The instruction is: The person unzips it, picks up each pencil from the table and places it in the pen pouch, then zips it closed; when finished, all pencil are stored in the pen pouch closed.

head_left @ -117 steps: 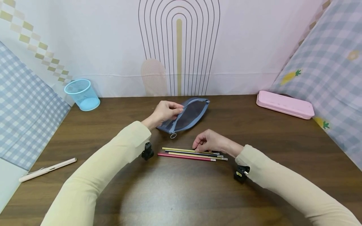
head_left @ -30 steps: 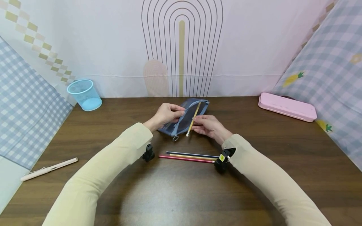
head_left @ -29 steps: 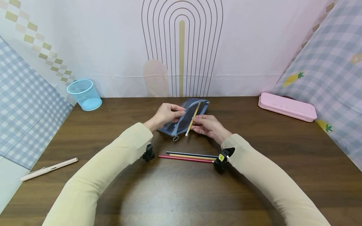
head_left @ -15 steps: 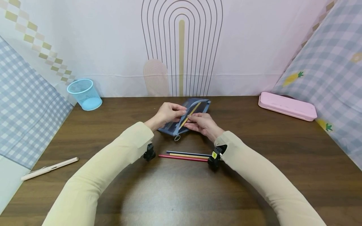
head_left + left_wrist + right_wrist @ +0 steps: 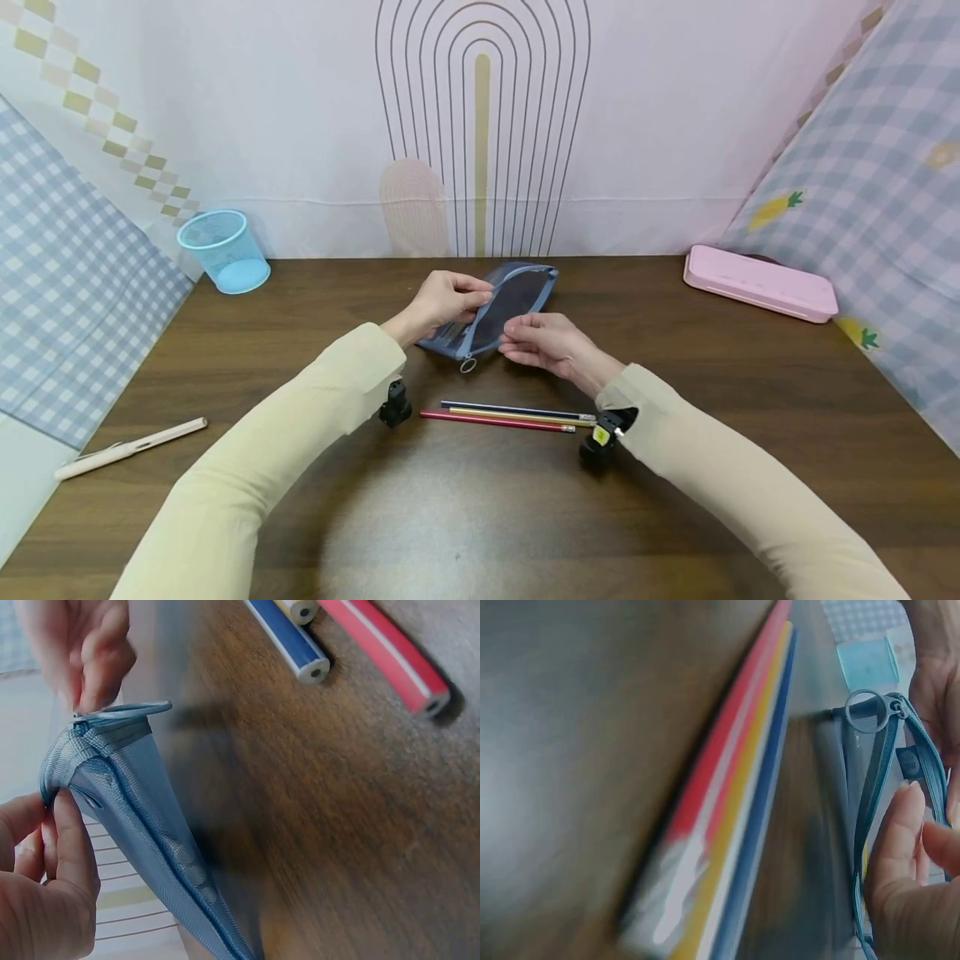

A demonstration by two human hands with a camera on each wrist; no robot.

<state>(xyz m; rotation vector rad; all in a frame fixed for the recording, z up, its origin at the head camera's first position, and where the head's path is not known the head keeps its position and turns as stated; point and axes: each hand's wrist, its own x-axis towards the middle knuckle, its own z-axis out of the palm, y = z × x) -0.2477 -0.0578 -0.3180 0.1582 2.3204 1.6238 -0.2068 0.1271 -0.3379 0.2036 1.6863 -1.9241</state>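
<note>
My left hand [image 5: 442, 302] pinches the far-left edge of a blue mesh zip pouch [image 5: 142, 817], whose mouth gapes. At the pouch's near end hangs a ring pull [image 5: 468, 365]. Beside the right rim is my right hand [image 5: 551, 343], fingers loosely bent with nothing between them; the right wrist view shows its fingertips [image 5: 911, 791] by the zip. On the table in front lie a red pencil [image 5: 495, 421], a yellow pencil [image 5: 517, 416] and a dark blue pencil [image 5: 510, 408], side by side. The other yellow pencil is out of sight in the head view.
A light blue mesh pen cup [image 5: 225, 254] stands at the back left. A white pen [image 5: 131, 450] lies near the left table edge. At the back right sits a pink pencil case [image 5: 761, 283]. A patterned cloth backdrop [image 5: 315, 125] rises behind the table.
My right hand picked a yellow pencil from the row, brought it to the pouch's mouth, lowered it in and let go, then drew back slightly right. My left hand kept its grip.
</note>
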